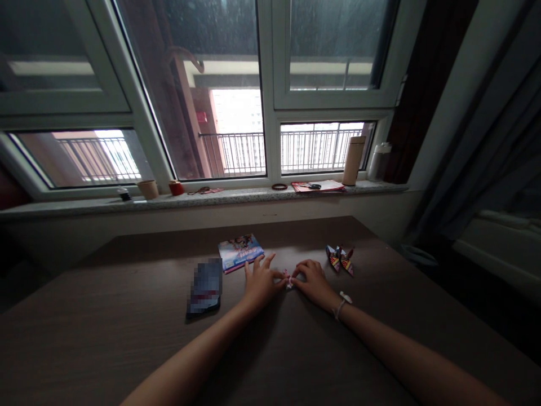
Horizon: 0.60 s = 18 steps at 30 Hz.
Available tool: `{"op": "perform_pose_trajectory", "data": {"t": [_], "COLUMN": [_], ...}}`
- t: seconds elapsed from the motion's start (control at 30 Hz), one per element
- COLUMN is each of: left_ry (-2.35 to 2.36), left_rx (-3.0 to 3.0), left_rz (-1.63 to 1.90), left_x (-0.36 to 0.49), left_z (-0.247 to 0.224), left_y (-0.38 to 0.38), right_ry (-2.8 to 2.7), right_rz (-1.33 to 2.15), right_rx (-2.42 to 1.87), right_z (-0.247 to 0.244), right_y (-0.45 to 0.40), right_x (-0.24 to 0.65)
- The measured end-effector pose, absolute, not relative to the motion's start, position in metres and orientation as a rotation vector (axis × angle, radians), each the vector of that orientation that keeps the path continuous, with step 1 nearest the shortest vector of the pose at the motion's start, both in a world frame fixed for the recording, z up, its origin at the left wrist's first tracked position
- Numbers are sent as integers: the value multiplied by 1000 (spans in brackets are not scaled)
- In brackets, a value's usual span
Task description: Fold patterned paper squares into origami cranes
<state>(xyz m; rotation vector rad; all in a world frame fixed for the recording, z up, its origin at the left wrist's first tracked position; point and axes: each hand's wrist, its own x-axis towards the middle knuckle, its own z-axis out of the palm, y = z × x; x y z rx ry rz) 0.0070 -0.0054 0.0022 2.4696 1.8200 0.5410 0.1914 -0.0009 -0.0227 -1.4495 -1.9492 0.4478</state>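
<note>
A small pink-and-white piece of folded paper (289,280) is held just above or on the brown table (127,338), between my two hands. My left hand (262,282) pinches its left side with thumb and index finger, while the other fingers spread outward. On the opposite side, my right hand (313,282) pinches it with the fingers curled. Much of the paper is hidden by my fingertips. To the right stand two colourful folded paper figures (339,259). Left of my hands lie a glossy printed booklet or paper pack (240,252) and a dark phone (205,287) with a blurred screen.
Beyond the table, a stone windowsill (245,196) carries a tan bottle (354,160), a white bottle (379,160), scissors (313,186) on papers, a brown cup (147,189) and a red spool-like item (176,188). The table's far edge runs below the sill.
</note>
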Motion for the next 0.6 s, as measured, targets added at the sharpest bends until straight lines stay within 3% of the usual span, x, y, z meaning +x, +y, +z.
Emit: {"op": "perform_pose_trajectory", "data": {"t": [0.6], "left_ry": [1851], "left_rx": [2500], "left_rz": [431], "left_x": [1], "left_z": [8], "left_y": [-1], "right_ry": [-1944], "right_rz": [450], "right_rx": [-1462], "right_z": [-22], "right_y": [0], "right_x": [191]}}
